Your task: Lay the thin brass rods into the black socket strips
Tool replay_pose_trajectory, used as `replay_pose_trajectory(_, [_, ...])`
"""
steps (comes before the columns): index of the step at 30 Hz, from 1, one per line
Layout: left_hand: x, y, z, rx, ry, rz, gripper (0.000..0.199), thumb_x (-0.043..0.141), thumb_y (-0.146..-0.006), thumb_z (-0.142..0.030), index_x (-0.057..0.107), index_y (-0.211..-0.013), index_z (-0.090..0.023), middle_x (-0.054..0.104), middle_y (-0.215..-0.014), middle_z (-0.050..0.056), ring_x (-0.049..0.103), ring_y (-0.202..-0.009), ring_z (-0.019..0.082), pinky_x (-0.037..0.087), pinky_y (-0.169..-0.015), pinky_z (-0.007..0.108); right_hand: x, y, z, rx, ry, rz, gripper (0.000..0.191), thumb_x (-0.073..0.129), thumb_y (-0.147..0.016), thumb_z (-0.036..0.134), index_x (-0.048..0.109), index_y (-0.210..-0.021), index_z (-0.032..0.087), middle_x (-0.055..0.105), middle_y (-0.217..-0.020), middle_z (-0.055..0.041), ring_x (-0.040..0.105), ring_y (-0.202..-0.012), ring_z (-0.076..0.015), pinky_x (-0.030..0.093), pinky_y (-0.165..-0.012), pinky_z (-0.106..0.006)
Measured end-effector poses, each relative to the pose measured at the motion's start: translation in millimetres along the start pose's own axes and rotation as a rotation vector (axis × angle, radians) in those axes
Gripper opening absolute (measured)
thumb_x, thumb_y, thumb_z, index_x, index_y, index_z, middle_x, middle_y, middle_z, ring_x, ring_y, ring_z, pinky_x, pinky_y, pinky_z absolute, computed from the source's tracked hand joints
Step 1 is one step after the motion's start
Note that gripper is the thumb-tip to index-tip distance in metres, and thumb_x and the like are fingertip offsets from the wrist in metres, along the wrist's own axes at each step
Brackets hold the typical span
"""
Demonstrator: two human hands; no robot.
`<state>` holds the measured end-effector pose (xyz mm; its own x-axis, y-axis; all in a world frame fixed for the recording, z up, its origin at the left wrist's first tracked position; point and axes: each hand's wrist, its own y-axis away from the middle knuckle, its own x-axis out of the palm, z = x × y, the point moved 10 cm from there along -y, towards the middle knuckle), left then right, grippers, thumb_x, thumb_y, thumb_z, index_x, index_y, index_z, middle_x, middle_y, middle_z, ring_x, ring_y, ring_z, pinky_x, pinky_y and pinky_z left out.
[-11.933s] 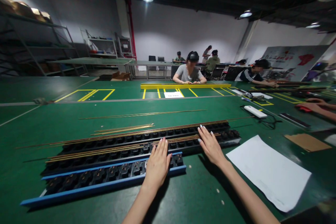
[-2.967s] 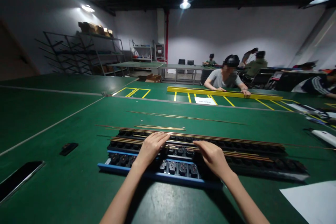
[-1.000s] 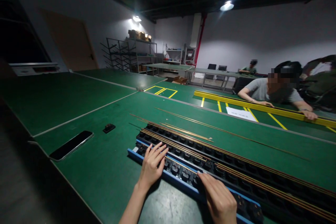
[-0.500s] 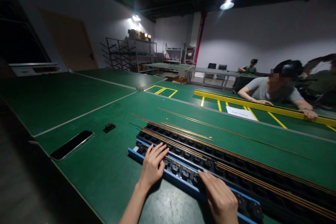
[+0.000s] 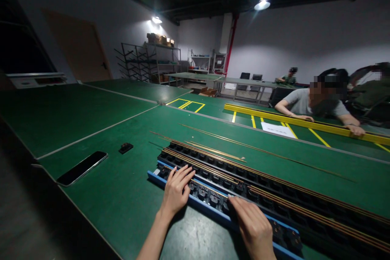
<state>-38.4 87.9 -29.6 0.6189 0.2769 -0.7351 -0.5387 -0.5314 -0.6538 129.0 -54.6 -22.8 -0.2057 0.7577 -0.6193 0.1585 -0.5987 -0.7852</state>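
Observation:
A blue channel rail [image 5: 210,210] with black socket modules [image 5: 214,199] inside lies slanted across the green table. Over its left part rests my left hand [image 5: 176,190], fingers stretched out and lying across the modules. A thin brass rod [image 5: 210,189] runs along the modules between my hands. My right hand [image 5: 254,224] is closed, thumb and fingertips pinched at the rod's right end; the fingertips are partly hidden. Behind the blue rail, long black module strips [image 5: 201,156] carry bundles of brass rods [image 5: 307,208].
Loose brass rods [image 5: 268,152] lie farther back. At left are a phone [image 5: 83,168] and a small black module [image 5: 125,148]. Across the table, a person in a grey shirt [image 5: 300,99] has hands on a yellow rail [image 5: 262,115], near a white paper sheet [image 5: 278,129].
The whole view has shifted slightly. Both hands keep nearly the same place on the blue rail, with the right hand still pinched at the rod's end.

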Motion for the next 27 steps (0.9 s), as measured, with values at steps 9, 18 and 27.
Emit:
replay_pose_trajectory(9, [5.8,-1,3,-0.004,-0.014,0.019,0.053,0.040,-0.078,-0.005,0.052,-0.127,-0.024,0.059,-0.127,0.004,0.048,-0.124,0.021,0.033,-0.106,0.051,1,-1,0,0.015,0.011,0.009,0.040,0.037,-0.086,0.005,0.061,-0.116,0.016,0.069,-0.102,-0.0062,0.064,-0.091,-0.0158,0.049,-0.082,-0.030])
replay_pose_trajectory(18, [2.8,-1,2,-0.007,-0.013,0.007,0.055,0.040,-0.078,-0.005,0.051,-0.128,-0.025,0.059,-0.127,0.004,0.048,-0.124,0.022,0.033,-0.106,0.050,3,-1,-1,0.032,0.023,0.022,0.040,0.037,-0.086,0.006,0.062,-0.116,0.017,0.069,-0.102,-0.0061,0.065,-0.092,-0.0162,0.049,-0.082,-0.029])
replay_pose_trajectory(27, [-2.0,2,17,-0.083,0.150,-0.080,0.066,0.033,-0.077,-0.003,0.035,-0.140,-0.025,0.054,-0.133,0.004,0.049,-0.123,0.019,0.036,-0.107,0.045,4,-3,-3,0.055,-0.014,0.035,0.041,0.037,-0.086,0.007,0.062,-0.117,0.018,0.069,-0.104,-0.0066,0.064,-0.093,-0.0171,0.049,-0.083,-0.031])
